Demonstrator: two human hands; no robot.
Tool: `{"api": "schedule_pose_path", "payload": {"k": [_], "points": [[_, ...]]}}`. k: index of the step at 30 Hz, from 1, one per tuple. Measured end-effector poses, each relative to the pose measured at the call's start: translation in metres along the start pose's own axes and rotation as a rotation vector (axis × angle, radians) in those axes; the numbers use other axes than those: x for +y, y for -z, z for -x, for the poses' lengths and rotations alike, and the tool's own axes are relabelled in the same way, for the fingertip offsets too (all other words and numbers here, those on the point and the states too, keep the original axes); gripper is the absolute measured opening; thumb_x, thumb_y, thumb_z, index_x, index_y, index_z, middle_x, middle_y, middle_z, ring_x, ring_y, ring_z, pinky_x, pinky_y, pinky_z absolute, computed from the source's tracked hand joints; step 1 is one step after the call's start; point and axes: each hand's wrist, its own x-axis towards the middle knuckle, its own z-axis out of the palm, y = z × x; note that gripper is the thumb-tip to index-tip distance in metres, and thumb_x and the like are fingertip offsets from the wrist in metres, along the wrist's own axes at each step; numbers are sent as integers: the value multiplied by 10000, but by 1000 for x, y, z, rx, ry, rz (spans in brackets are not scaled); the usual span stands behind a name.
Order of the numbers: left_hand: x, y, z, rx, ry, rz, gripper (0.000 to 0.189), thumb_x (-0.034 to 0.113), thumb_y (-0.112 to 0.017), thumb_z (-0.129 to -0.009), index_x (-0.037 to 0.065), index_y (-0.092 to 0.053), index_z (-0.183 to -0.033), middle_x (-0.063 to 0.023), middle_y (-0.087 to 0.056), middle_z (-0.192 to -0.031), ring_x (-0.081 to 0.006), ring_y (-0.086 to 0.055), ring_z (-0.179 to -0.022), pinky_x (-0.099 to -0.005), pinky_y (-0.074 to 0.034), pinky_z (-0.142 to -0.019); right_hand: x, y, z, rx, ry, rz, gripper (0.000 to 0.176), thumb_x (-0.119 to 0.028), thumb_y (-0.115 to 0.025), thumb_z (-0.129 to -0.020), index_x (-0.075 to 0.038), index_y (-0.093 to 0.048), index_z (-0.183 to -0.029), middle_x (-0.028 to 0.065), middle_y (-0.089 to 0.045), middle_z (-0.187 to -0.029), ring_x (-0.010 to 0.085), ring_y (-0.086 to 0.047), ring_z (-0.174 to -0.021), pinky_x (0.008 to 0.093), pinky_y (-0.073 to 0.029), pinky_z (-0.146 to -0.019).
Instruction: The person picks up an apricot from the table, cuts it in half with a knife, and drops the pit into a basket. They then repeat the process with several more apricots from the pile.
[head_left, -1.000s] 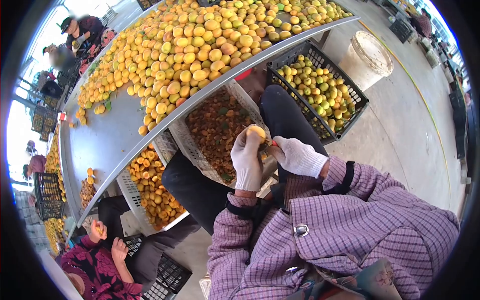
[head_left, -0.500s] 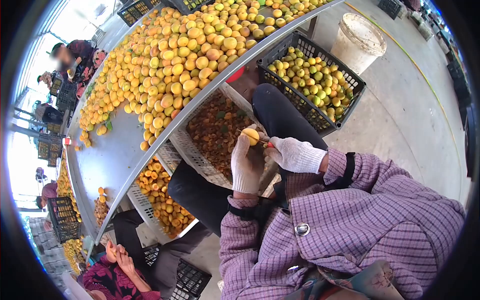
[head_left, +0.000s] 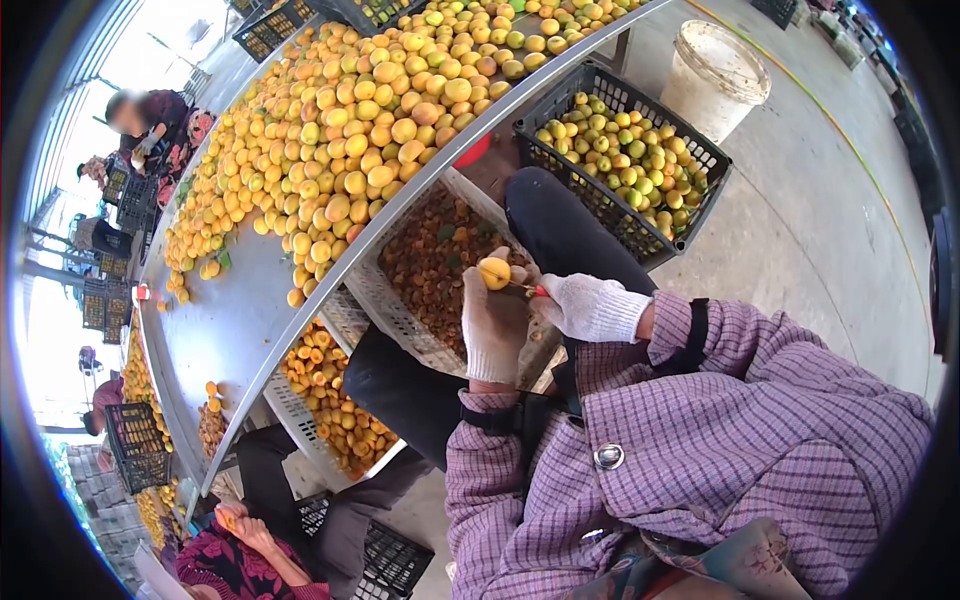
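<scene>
Left hand (head_left: 494, 328) grips fruit (head_left: 494, 272) over white crate (head_left: 408, 322); right hand (head_left: 597, 308), closed on red-handled tool (head_left: 539, 291), holds it toward fruit. Both gloved.

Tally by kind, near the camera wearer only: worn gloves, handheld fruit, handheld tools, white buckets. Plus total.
Gloves: 2 (left glove, right glove)
Held yellow fruit: 1
Red-handled tool: 1
White bucket: 1
Total: 5
</scene>
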Motion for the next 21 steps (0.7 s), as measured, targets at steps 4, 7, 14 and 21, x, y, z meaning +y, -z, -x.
{"api": "schedule_pose_path", "payload": {"k": [4, 7, 14, 21], "points": [[-3, 0, 1, 55, 105, -72, 526, 453, -578, -1040, 7, -577, -1319, -116, -662, -1117, -234, -622, -1048, -377, -475, -993, 4, 3, -17, -49, 21, -94, 471, -411, -491, -1055, 37, -623, -1111, 240, -717, -995, 420, -702, -970, 480, -546, -813], [6, -4, 1, 5, -36, -333, 519, 361, -645, -1018, -18, -543, -1358, -112, -658, -1113, -236, -623, -1050, -374, -489, -980, 11, -4, -19, -59, 23, -156, 488, -428, -485, -1057, 36, -627, -1118, 224, -717, -982, 394, -706, -976, 462, -538, -837], [-11, -2, -3, 25, 91, -2, 605, 541, -557, -1024, 20, -556, -1331, -93, -646, -1073, -289, -622, -1028, -415, -507, -974, 8, -8, -11, -8, -29, -110, 449, -422, -514, -1044, 14, -617, -1073, 258, -698, -991, 456, -676, -971, 504, -526, -802], [1, 3, 1, 64, -46, -225, 509, 453, -569, -1046, 12, -591, -1297, -100, -651, -1113, -232, -619, -1039, -393, -482, -990, 7, -7, -13, -30, 43, -124, 448, -430, -522, -1040, 6, -611, -1096, 263, -700, -986, 454, -679, -971, 500, -533, -805]]}}
